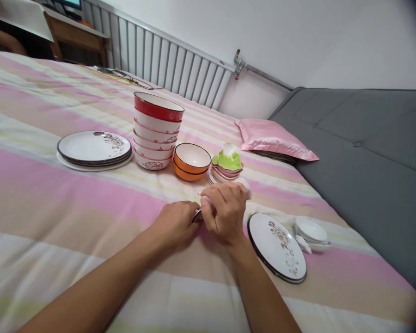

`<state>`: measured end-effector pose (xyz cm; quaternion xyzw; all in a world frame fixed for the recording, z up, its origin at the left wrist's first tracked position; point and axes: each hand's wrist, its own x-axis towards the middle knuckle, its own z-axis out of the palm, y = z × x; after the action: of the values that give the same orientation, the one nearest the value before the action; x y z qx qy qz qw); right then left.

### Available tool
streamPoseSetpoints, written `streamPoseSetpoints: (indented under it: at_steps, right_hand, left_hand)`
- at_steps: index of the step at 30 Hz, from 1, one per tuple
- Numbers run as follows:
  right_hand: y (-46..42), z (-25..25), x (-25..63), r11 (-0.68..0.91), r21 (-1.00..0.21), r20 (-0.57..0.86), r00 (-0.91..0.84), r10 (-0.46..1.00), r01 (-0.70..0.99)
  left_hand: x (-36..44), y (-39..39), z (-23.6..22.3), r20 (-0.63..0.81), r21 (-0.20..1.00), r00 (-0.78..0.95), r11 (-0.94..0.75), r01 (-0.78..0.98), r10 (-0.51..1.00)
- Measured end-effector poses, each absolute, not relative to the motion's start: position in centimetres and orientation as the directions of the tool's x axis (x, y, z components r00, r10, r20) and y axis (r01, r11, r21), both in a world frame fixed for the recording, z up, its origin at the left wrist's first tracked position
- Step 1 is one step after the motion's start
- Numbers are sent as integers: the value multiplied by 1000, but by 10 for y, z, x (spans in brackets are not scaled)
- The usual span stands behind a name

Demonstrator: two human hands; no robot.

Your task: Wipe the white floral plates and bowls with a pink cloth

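My left hand point(178, 224) grips a dark-rimmed dish point(197, 215), of which only a sliver of edge shows between my hands. My right hand point(225, 210) is closed round a pale pinkish-white cloth point(245, 187) and presses against the same dish. Just beyond my hands stand two orange bowls point(190, 173), one in the other, and a stack of leaf-shaped dishes point(229, 161) with a green one on top. To the right of my right hand lie oval plates point(277, 247) with a brown flower pattern, stacked.
A tall stack of red-and-white bowls point(156, 138) stands behind, with flowered plates point(90, 148) to its left. Small white dishes point(311, 231) and a white spoon point(303, 244) lie at right. Behind are a pink pillow point(275, 138), grey headboard point(367, 175), radiator point(166, 62) and cables point(125, 76).
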<state>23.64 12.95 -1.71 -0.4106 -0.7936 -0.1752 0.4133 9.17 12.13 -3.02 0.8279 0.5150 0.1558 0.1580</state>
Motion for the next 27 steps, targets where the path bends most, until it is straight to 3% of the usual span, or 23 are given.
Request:
streamPoseSetpoints:
  at_steps: [6,10,15,19,23,27]
  right_hand:
    - [130,-13,243,578,-132,821,-238,519,805]
    - [131,-12,248,534,-260,828,-99,552,804]
    - [138,-17,254,514,-590,753,195,628,623]
    - [140,-21,247,551,-754,646,250,721,357]
    - [138,-23,237,546,-821,571,272,775,166]
    - [135,-21,235,583,-785,618,217,756,209]
  left_hand:
    - [94,120,-32,123,409,492,-496,766,862]
    - [96,121,-29,196,372,451,-491,787,871]
    - [94,121,-28,462,365,289,-477,800,838]
    - [93,119,-29,738,318,163,-550,772,654]
    - [92,119,-27,878,274,73,-622,733,472]
    - [92,119,-26,853,274,124,-637,721,507]
